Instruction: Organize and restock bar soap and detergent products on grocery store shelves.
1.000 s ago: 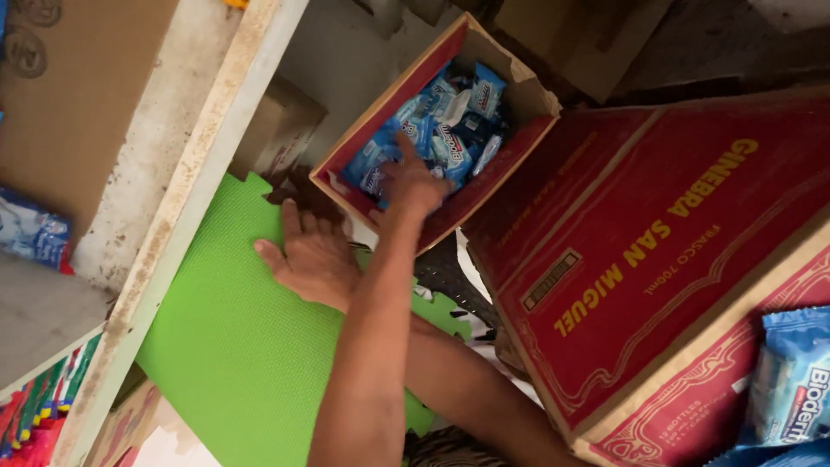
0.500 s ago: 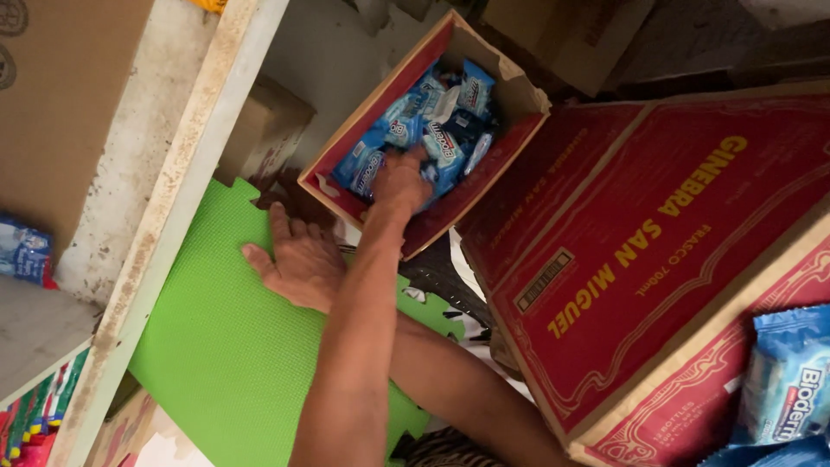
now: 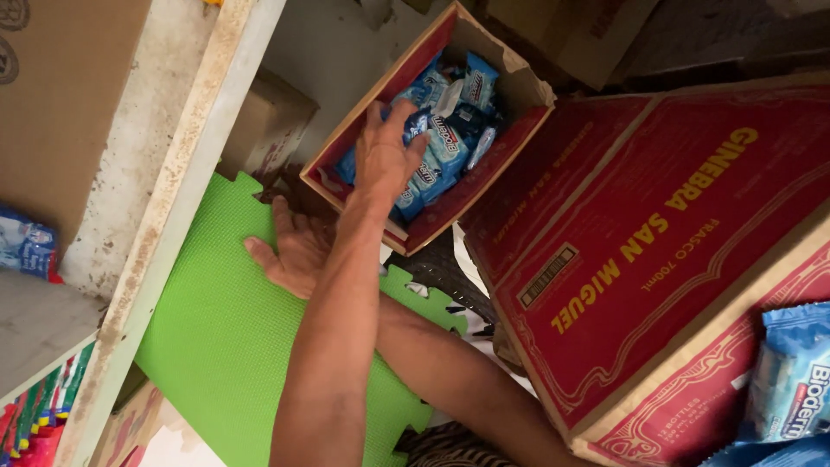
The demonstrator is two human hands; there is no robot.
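Your right hand [image 3: 294,255] is flat and open on the green mat [image 3: 216,346], bracing beside the shelf [image 3: 164,199]. Your left hand [image 3: 389,156] is down in the small box [image 3: 519,91], fingers spread on the blue packets [image 3: 450,130]; I can't tell if it grips one. Looks like early going: box mostly full, nothing lifted out, more packets [image 3: 791,372] by the red carton [image 3: 657,259].

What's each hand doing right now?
Left hand: open, fingers on blue packets in the red box.
Right hand: open, flat on the green mat.
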